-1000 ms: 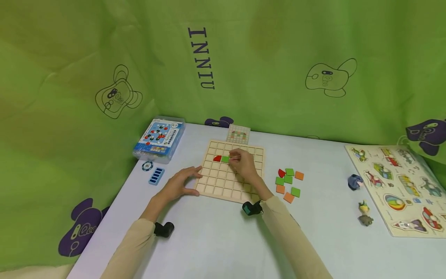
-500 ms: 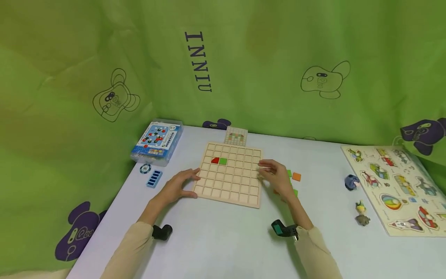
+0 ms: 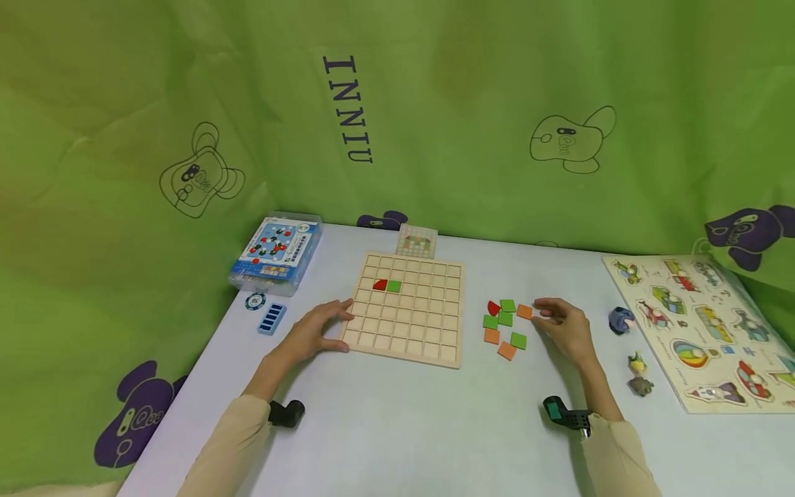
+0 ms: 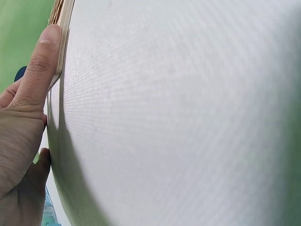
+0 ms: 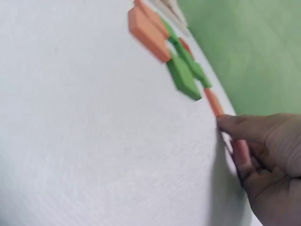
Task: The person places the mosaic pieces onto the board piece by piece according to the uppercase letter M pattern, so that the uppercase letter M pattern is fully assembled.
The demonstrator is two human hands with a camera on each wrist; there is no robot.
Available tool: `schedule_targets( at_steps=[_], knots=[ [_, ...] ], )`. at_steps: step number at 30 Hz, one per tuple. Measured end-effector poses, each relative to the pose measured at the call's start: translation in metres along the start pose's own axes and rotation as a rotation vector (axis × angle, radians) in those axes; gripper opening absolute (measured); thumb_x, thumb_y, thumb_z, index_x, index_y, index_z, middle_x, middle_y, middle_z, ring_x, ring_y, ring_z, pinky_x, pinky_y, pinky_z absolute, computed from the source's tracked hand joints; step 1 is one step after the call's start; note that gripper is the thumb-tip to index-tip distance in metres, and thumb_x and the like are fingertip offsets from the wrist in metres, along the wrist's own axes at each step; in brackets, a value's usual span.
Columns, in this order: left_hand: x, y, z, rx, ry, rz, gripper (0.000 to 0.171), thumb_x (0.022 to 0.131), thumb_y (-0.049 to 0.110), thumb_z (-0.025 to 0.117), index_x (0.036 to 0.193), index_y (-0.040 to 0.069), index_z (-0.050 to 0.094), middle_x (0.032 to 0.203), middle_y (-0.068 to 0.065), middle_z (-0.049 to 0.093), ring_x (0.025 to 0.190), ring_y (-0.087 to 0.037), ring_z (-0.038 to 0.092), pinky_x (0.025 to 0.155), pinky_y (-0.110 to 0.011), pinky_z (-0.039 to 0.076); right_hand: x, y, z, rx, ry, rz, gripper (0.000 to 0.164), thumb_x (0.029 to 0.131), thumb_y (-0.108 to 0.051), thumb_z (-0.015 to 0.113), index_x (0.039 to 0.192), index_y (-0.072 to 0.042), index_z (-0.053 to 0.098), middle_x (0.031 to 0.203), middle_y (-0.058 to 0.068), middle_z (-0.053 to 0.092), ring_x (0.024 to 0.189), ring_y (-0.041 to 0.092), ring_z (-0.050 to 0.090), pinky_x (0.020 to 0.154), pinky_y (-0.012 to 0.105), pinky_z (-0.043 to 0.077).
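A wooden grid board (image 3: 410, 310) lies on the table with a red quarter-round tile (image 3: 380, 284) and a green square tile (image 3: 394, 286) side by side in its cells. My left hand (image 3: 313, 328) rests against the board's left edge, thumb and fingers spread apart; in the left wrist view the thumb (image 4: 40, 66) touches the board's side. Right of the board, my right hand (image 3: 566, 330) is at an orange square tile (image 3: 524, 312). Its thumb tip (image 5: 228, 123) meets or nearly meets that tile's end, with thumb and index finger apart.
Several loose green, orange and red tiles (image 3: 506, 319) lie between board and right hand. A pattern card (image 3: 417, 241) stands behind the board. Left are a boxed set (image 3: 276, 252), a round chip (image 3: 255, 301) and a blue piece (image 3: 272, 319). Small figures (image 3: 621, 320) and a picture puzzle (image 3: 708, 331) are right.
My right hand has left the board and moved right past the loose tiles to the orange tile. The green tile it was at stays beside the red one. The left hand stays put.
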State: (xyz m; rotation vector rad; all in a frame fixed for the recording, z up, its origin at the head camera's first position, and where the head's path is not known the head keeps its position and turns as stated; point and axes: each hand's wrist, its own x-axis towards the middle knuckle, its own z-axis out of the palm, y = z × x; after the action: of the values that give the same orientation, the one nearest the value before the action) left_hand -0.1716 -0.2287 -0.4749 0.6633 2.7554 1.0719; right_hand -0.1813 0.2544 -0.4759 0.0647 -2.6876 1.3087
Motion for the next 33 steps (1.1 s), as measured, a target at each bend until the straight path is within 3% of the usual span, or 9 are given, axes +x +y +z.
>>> schedule_targets(
  at_steps=[9,14,23,33],
  knots=[
    [-0.001,0.000,-0.001,0.019,0.010,-0.004,0.060,0.068,0.024,0.083,0.122,0.009,0.061,0.150,-0.007,0.040,0.137,-0.036,0.032,0.113,-0.055,0.025,0.009,0.005,-0.004,0.006,-0.161,-0.028,0.034,0.088,-0.007,0.070,0.119,0.003,0.061,0.108,0.021,0.063,0.090,0.013,0.052,0.071,0.008,0.043],
    [-0.001,0.000,-0.001,0.010,0.009,0.005,0.059,0.068,0.023,0.084,0.121,0.008,0.061,0.149,-0.008,0.040,0.137,-0.036,0.032,0.113,-0.054,0.024,0.011,0.006,-0.003,-0.015,-0.122,-0.028,0.028,0.087,-0.004,0.069,0.114,0.004,0.064,0.097,0.019,0.064,0.081,0.011,0.052,0.066,0.012,0.043],
    [-0.002,0.000,0.000,0.017,0.012,-0.012,0.059,0.067,0.027,0.083,0.120,0.010,0.062,0.149,-0.006,0.040,0.138,-0.036,0.032,0.113,-0.055,0.024,0.005,0.006,-0.005,0.119,-0.042,0.010,0.030,0.090,-0.006,0.066,0.116,0.008,0.061,0.110,0.028,0.064,0.083,-0.008,0.057,0.072,0.003,0.045],
    [-0.001,-0.001,0.001,0.006,0.008,-0.013,0.059,0.068,0.027,0.083,0.120,0.010,0.061,0.150,-0.006,0.040,0.138,-0.036,0.032,0.113,-0.056,0.024,0.005,-0.022,0.014,0.200,0.000,0.031,0.029,0.091,-0.004,0.065,0.116,0.008,0.062,0.112,0.027,0.065,0.082,-0.006,0.056,0.070,0.005,0.047]
  ],
)
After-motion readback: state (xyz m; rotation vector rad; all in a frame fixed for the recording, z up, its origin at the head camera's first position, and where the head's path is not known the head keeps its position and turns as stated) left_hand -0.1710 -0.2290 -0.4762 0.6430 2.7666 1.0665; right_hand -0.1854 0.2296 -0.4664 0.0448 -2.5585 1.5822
